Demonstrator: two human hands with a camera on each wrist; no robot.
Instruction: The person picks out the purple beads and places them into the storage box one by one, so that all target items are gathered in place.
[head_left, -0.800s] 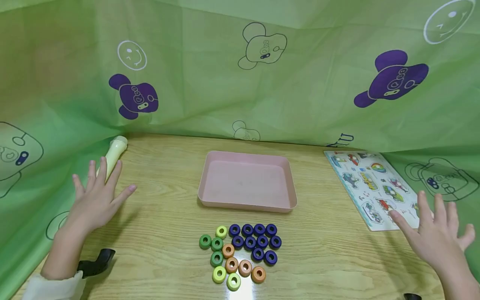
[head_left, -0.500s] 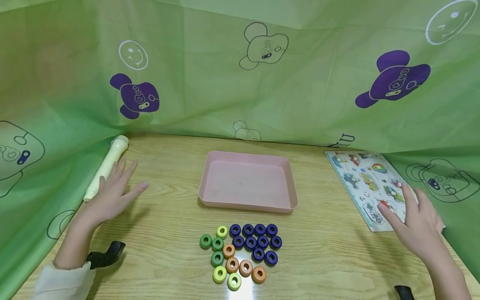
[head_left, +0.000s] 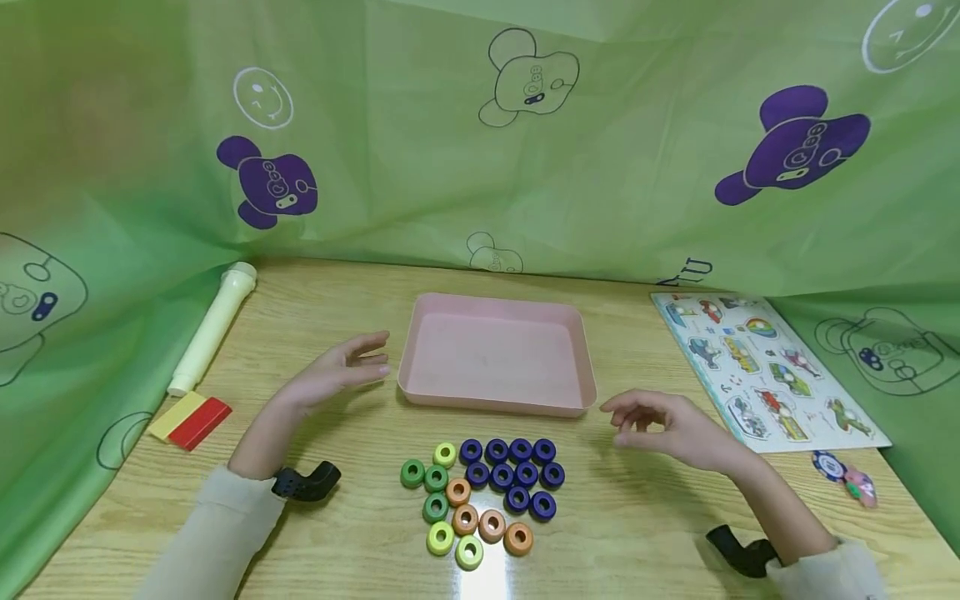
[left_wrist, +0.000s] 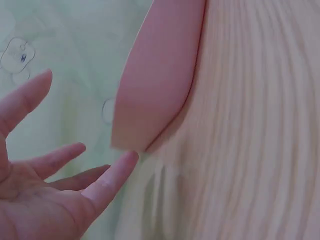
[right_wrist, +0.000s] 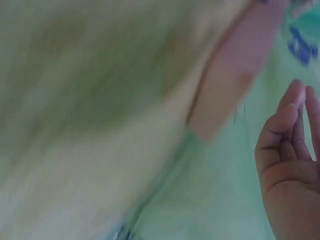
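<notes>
A shallow pink tray [head_left: 498,403] stands mid-table with nothing in it. My left hand [head_left: 333,372] hovers off its left side, fingers spread loosely toward the wall; in the left wrist view the fingers [left_wrist: 102,187] hold nothing. Off the tray's front right corner is my right hand [head_left: 671,425], its fingers relaxed and slightly bent, also holding nothing. In front of the tray several ring-shaped beads lie in a cluster: dark blue beads [head_left: 502,477] on the right, green beads [head_left: 436,478] on the left, orange beads [head_left: 492,525] and yellow-green beads [head_left: 440,537] nearer me.
A pale toy microphone [head_left: 213,329] lies at the left edge, with yellow and red blocks [head_left: 199,423] below it. On the right is a picture puzzle board [head_left: 772,367] with small trinkets [head_left: 846,478] beside it. A green printed cloth [head_left: 420,150] hangs behind and along the sides.
Both hands have moved inward from the table's sides to either side of the tray. The left hand's shift uncovered the blocks; the right hand's uncovered the board's near part and the trinkets.
</notes>
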